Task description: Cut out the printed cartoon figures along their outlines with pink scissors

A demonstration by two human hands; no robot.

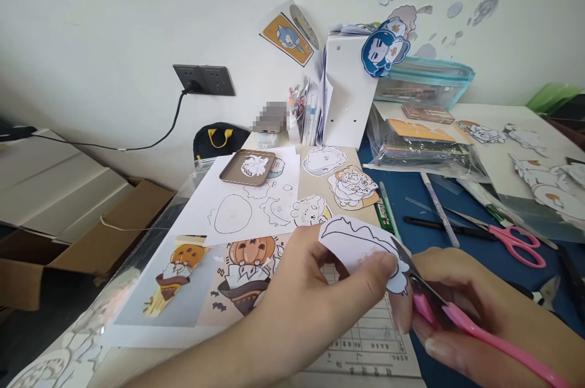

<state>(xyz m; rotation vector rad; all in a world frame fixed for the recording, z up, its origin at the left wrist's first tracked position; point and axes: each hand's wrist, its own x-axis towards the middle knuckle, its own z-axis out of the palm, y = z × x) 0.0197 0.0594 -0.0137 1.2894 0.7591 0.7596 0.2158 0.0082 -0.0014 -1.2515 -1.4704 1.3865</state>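
I pinch a white paper cutout (361, 245) with a black outline between the thumb and fingers of my left hand (315, 296), holding it just above the near edge of the tabletop (484, 254). My right hand (461, 309) is closed around the pink handles of small scissors (439, 306), whose dark blades bite into the cutout's right edge.

Under my hands lies a printed grid sheet (370, 339). To its left are two pumpkin-character prints (247, 272), and behind them a white sheet with cut-out holes (247, 205). A shallow brown tin tray (247, 167) rests on that sheet and holds one small cutout. Three finished character cutouts (351, 187) lie between the tray and my hands.

On the blue mat to the right I count a second pair of pink scissors (516, 242), a white pen (436, 205) and a green pen (388, 208), all well apart from my hands. Toward the far edge stand a white box (347, 89) and a clear bag of coloured paper (420, 144), with a teal zip pouch (425, 80) behind it. A brown cardboard box (91, 236) sits open past the left edge.
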